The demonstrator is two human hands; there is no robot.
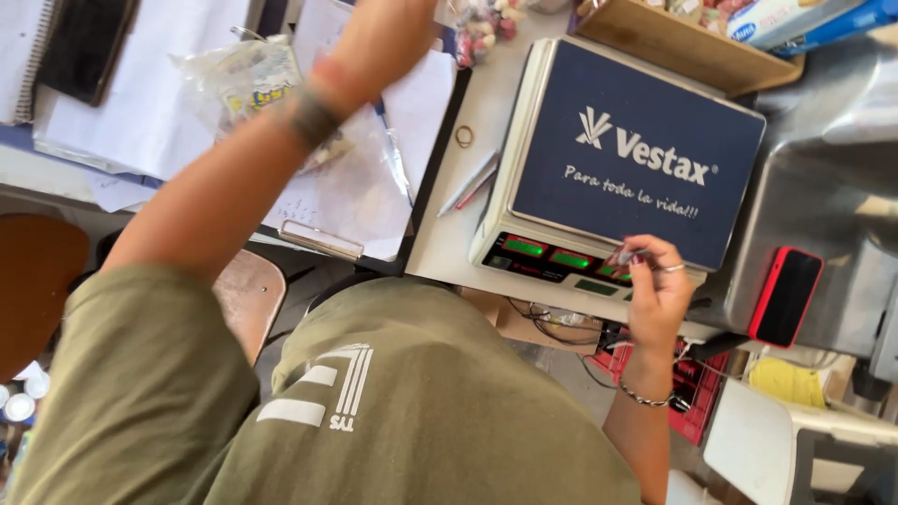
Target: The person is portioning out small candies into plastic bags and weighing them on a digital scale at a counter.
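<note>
- While the right hand (pixel 655 281) pinches a small item at the scale (pixel 636 150) front,
- left hand is out of view, past the clipboard (pixel 355 201); grip unknowable.

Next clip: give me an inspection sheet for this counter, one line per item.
Surface: pale counter, crowded.
Job's things: white weighing scale with dark blue platform, green displays lit; small object pinched at its front edge, too small to identify.
Clutter: clipboard with papers, clear plastic bag, pens, red-cased phone.
Hands: right hand fingers at the scale's front; left hand out of frame, forearm raised over the papers.
Cables: tangled wires under the counter.
Surroundings: wooden tray, red crate.
</note>
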